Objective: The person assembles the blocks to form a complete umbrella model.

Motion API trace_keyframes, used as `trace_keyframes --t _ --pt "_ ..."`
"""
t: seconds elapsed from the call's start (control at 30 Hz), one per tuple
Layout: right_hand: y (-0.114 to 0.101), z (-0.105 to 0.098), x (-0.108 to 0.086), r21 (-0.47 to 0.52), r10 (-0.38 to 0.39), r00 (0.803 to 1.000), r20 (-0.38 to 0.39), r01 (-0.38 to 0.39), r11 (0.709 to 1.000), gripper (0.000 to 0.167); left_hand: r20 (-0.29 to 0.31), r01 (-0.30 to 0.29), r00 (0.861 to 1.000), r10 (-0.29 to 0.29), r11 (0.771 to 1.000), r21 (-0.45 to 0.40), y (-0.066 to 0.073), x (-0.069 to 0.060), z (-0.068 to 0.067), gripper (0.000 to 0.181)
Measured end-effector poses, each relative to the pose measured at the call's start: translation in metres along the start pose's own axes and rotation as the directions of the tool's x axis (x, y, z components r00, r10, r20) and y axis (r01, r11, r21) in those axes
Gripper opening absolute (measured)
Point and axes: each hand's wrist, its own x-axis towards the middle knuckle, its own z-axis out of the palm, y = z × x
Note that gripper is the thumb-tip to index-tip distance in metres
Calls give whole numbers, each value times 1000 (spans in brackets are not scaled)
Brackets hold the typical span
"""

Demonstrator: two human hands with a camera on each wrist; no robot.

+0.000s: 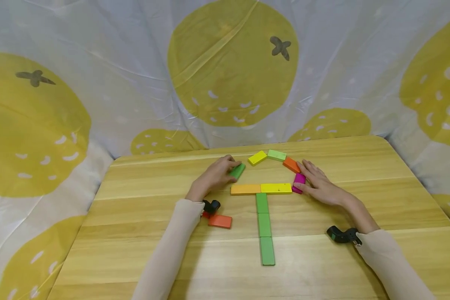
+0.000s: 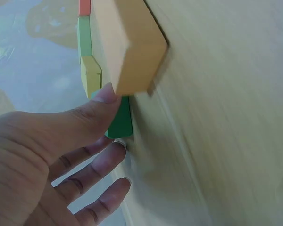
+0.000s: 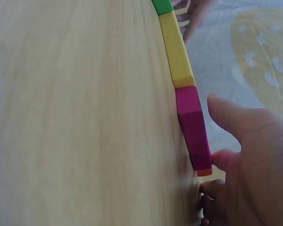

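A pale, wrinkled fabric sheet (image 1: 135, 50) hangs across the top of the frame, and I see large yellow fruit prints on it: one at upper centre (image 1: 232, 75) bearing a dark, cross-like stem mark, another at the left edge, a third at upper right. Below, a wood-grain tabletop (image 1: 108, 233) spreads over the lower half, its far right corner rounded.

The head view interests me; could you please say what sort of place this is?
Probably an indoor tabletop recording spot, screened with cloth: a wood-grain table, fruit-printed fabric hanging behind it, and a black device at each wrist.
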Motion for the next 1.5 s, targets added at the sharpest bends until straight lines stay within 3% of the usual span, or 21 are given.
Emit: trace_keyframes --t 0.9,1.27,1.4,1.5 --pt "-2 0 0 -21 4 1000 -3 -4 1000 83 7 -31 1000 30 995 99 12 18 4 60" --pt "-4 1 -1 -16 5 1000 -1 -5 1000 83 39 -46 998 41 988 147 14 20 4 63" --pt "-3 1 0 -17 7 1000 0 -7 1000 83 57 -56 997 50 992 112 18 20 2 61" --pt "-3 1 1 -15 7 1000 2 -7 1000 83 106 -45 994 38 997 65 22 20 2 59"
